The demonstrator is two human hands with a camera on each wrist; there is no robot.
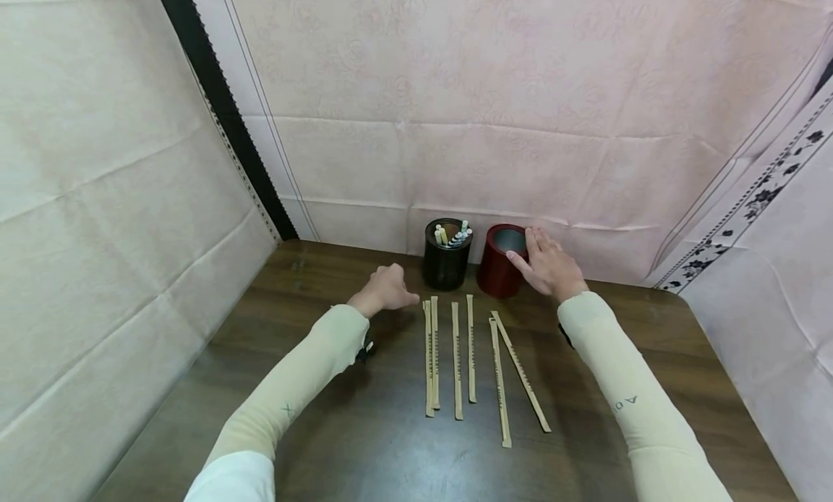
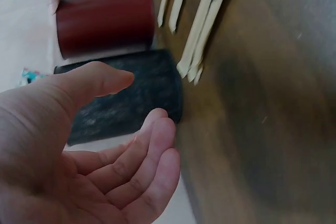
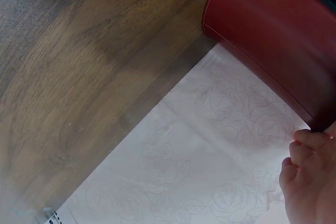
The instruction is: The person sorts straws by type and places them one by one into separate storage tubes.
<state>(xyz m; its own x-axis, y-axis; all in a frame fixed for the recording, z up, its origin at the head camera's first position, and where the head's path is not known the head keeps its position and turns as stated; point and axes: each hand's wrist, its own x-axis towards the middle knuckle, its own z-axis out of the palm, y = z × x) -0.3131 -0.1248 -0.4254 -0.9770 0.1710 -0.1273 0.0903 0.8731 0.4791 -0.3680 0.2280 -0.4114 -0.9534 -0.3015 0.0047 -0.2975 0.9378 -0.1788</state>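
Observation:
A black cylindrical holder [image 1: 445, 260] stands near the back wall with several pale and striped tubes [image 1: 458, 236] poking out of its top. Just right of it is a dark red cylindrical holder [image 1: 500, 270]; no contents show inside. My left hand [image 1: 387, 288] hovers front-left of the black holder, thumb and fingers apart, with nothing in its grasp. My right hand [image 1: 549, 265] touches the red holder's right side near the rim, fingers extended. In front of both holders lie several long, thin, paper-wrapped sticks [image 1: 457, 361] with small printing.
A brown wooden table [image 1: 364, 430] carries everything. Pale creased cloth [image 1: 507, 90] hangs behind it as a wall, with more cloth at the left and right sides. The two holders stand close to the back cloth.

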